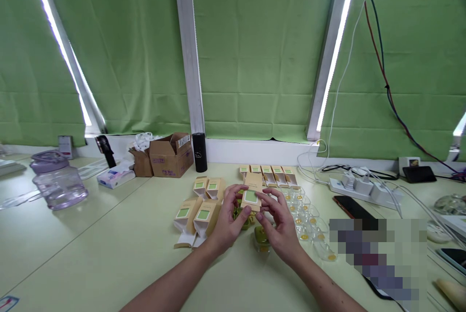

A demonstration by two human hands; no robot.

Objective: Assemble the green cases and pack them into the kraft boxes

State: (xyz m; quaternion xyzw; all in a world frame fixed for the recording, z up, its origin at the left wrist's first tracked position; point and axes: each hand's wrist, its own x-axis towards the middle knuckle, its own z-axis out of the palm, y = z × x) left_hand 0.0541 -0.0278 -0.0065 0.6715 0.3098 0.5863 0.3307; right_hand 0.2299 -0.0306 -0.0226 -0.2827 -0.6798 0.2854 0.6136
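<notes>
Between both hands is a small tan carton (251,197) with a green label, raised above the table. My left hand (233,217) pinches its left side, and the fingers of my right hand (278,220) press on its right side. A green-lidded clear jar (262,238) stands just below my right hand. More green jars (244,222) show partly behind my left fingers. Left of my hands are several tan cartons (207,215) with open white flaps. To the right lie several clear plastic cups (304,222) with yellow spots at the bottom.
A row of cartons (278,176) stands at the back. Further left are a cardboard box (171,156), a black cylinder (199,152), a tissue pack (115,174) and a water jug (60,183). A power strip (364,189), cables and a phone (355,210) lie at right.
</notes>
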